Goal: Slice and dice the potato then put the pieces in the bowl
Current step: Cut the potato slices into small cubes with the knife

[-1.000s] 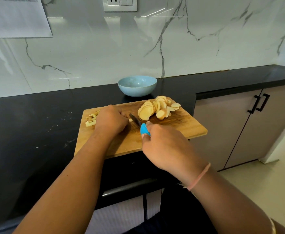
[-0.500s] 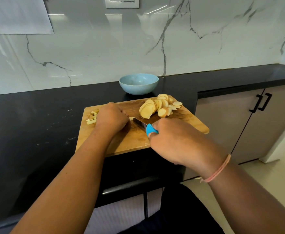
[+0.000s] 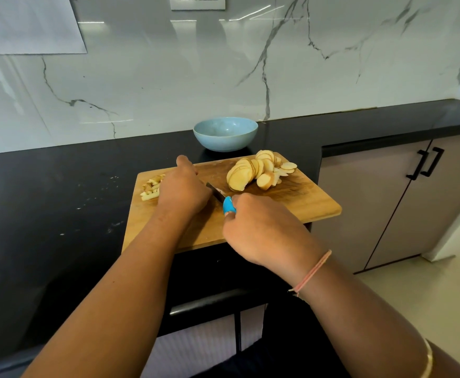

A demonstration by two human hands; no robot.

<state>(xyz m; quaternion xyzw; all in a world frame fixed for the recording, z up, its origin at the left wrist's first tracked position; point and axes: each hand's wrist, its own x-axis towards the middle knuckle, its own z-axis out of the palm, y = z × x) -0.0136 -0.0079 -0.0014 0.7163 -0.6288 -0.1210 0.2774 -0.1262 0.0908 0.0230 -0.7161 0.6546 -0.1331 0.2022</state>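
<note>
1. Change of state. Over the last second my right hand swung out to its own side and has now come back in, bringing the blue-handled knife close against my left hand. The left hand has not shifted. I judge this to be one stroke in a repeated cutting cycle: dicing is in progress, not finished.

2. Right hand. It is clamped round the blue handle, and only the front end of the handle shows past the fingers. The dark blade runs forward and inward from it, and its tip passes out of sight beside the left hand.

3. Left hand. It lies knuckles-up on the rectangular wooden cutting board, fingers bent down and away from me. What is under it is hidden, so I cannot tell whether it pins a piece or holds nothing.

4. Task material. The fanned pile of round, tan-edged potato slices lies just beyond the right hand and is still uncut. A small heap of pale potato strips lies at the outer side of the left hand.

5. Destination. The pale blue round bowl stands on the black counter beyond both hands, off the board. No pieces show in it, so most of the task remains.
</note>
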